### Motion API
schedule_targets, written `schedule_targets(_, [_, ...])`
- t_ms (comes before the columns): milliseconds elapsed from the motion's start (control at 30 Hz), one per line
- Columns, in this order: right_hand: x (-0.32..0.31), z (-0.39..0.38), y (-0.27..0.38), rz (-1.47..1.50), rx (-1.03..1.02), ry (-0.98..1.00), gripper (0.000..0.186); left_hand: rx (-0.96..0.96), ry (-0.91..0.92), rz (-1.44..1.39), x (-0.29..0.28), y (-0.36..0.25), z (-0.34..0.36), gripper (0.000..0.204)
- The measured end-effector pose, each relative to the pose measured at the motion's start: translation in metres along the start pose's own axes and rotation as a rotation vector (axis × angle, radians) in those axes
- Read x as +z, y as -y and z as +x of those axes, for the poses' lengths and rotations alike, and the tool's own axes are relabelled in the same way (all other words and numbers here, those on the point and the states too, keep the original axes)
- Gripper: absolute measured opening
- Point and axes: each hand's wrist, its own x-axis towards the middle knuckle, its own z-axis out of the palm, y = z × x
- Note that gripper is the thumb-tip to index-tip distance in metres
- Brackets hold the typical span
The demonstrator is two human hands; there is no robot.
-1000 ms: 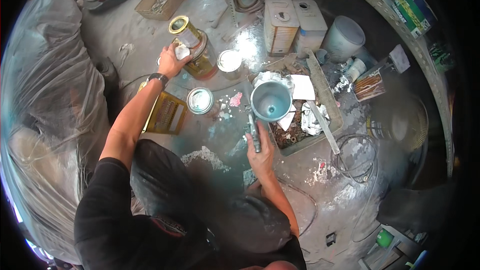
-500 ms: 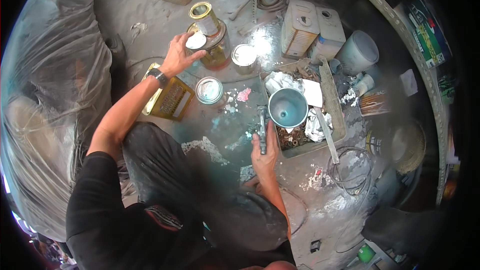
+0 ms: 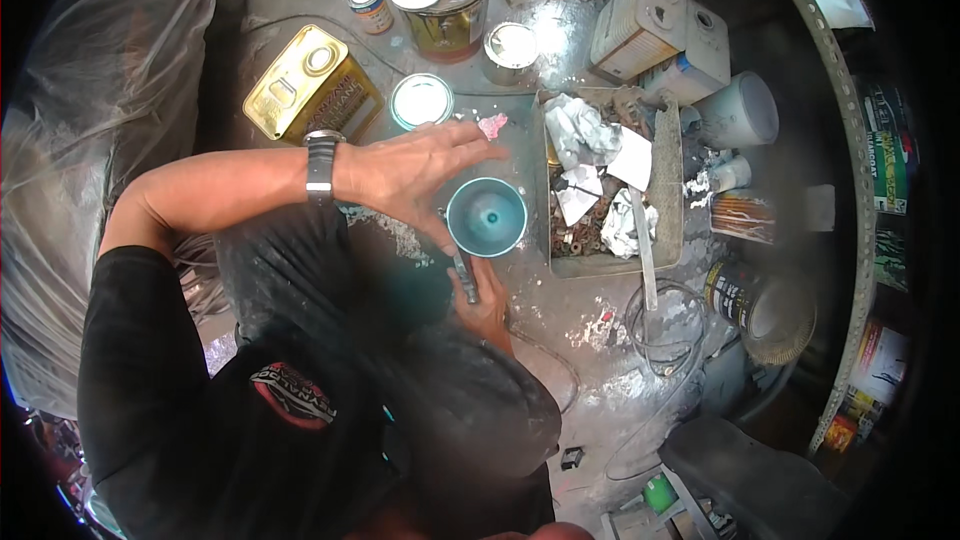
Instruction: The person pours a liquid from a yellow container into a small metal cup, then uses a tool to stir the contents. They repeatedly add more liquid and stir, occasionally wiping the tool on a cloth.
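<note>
Spray gun with open cup, both hands on it.

Right hand point(image 3: 487, 302) wrapped shut round spray gun point(image 3: 465, 276) handle; left hand point(image 3: 415, 180) spread, fingers loosely touching cup point(image 3: 486, 217) rim. Rigid, probably top-heavy; hold by handle. Beyond: tray of rags point(image 3: 610, 180), paint tins point(image 3: 440, 10) on floor.

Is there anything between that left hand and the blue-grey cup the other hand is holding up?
Nothing visible. The left hand is right beside the open cup, fingers at its rim, while the right hand grips the handle below it. The round tin stands behind the hand.
</note>
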Motion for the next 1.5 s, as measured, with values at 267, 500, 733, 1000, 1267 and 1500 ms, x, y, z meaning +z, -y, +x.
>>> schedule_targets(267, [0.001, 0.004, 0.009, 0.082, 0.136, 0.156, 0.046, 0.078, 0.049, 0.040, 0.009, -0.008, 0.002, 0.090])
schedule_targets(500, [0.013, -0.007, -0.006, 0.146, 0.546, 0.270, 0.053, 0.055, 0.069, 0.037, 0.001, 0.006, 0.012, 0.108])
schedule_targets(733, [-0.001, -0.005, 0.002, 0.296, 0.571, 0.056, 0.033, -0.395, 0.049, 0.424, -0.018, 0.124, 0.009, 0.120])
schedule_targets(1000, [0.008, -0.017, -0.025, 0.152, 0.455, -0.018, 0.031, -0.387, 0.163, 0.521, -0.003, 0.153, 0.015, 0.107])
schedule_targets(1267, [0.012, -0.016, -0.033, 0.139, 0.371, -0.054, 0.035, -0.364, 0.104, 0.550, 0.001, 0.151, 0.019, 0.093])
schedule_targets(1500, [0.002, -0.005, -0.021, 0.227, 0.616, 0.029, 0.050, -0.381, 0.107, 0.615, 0.004, 0.155, 0.022, 0.097])
